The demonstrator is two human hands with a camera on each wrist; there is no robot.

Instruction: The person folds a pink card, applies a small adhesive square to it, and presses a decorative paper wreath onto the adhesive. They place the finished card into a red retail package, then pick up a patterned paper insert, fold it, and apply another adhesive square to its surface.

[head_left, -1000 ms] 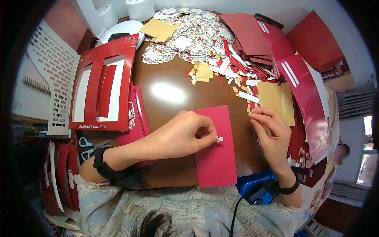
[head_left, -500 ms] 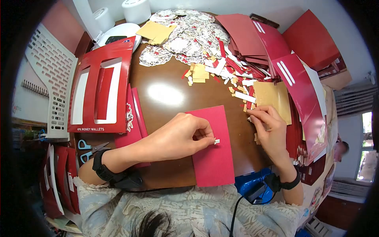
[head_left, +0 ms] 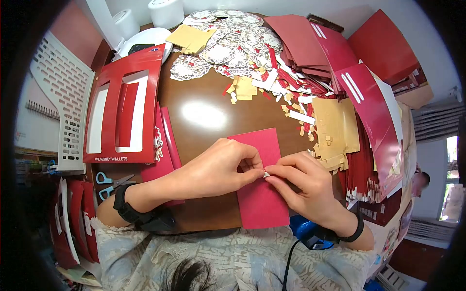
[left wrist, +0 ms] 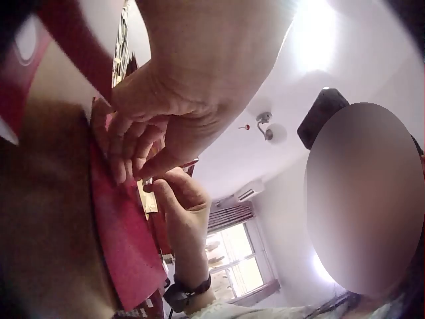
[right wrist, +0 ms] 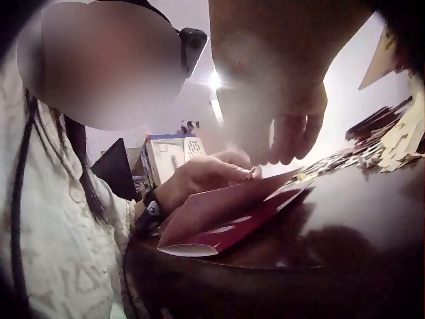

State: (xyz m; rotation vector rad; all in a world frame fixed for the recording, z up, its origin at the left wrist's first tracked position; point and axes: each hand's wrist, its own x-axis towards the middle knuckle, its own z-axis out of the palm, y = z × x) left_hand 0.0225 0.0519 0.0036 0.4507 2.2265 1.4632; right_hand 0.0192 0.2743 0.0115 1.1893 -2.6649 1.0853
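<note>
A small white piece (head_left: 266,175) sits at the meeting fingertips of both hands. My left hand (head_left: 238,165) pinches it between thumb and forefinger from the left. My right hand (head_left: 303,182) comes in from the right, its thumb and forefinger pinching the same piece. Beneath both hands lies a narrow red card folder (head_left: 262,208), close to the table's front edge. In the right wrist view the folder (right wrist: 212,212) looks folded, one layer raised over the other, with the left hand (right wrist: 202,176) just above it. Details of the white piece are hidden by the fingertips.
Yellow paper sheets (head_left: 335,131) and scraps lie to the right, beside stacked red envelopes (head_left: 361,169). White lacy paper cutouts (head_left: 228,43) are heaped at the back. A red money-wallet package (head_left: 124,114) and blue-handled scissors (head_left: 104,179) are at left.
My right hand has moved left from beside the yellow sheets to the white piece at the left fingertips, uncovering small yellow bits there. The left hand keeps its pinch over the red folder.
</note>
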